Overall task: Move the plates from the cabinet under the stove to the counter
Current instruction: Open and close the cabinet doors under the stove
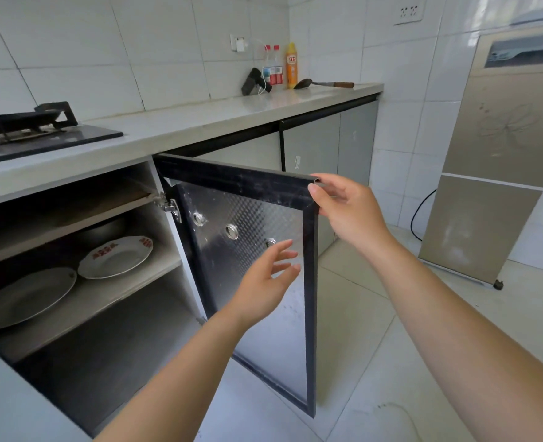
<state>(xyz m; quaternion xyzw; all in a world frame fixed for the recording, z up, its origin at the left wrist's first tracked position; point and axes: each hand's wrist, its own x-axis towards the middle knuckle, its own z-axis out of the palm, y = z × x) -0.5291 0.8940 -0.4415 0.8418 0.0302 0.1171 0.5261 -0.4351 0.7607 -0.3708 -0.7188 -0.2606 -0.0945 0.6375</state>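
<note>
Plate print red, possibly characters | right hand pinches door | left hand relaxed

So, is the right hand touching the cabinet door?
Touching. The head view shows the right hand pinching the cabinet door at its top outer corner with its fingers.

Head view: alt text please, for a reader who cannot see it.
The right hand pinches the top corner of the open cabinet door under the stove; the left hand hovers open in front of it. Inside, a red-patterned plate and a plainer plate lie on the shelf.
</note>
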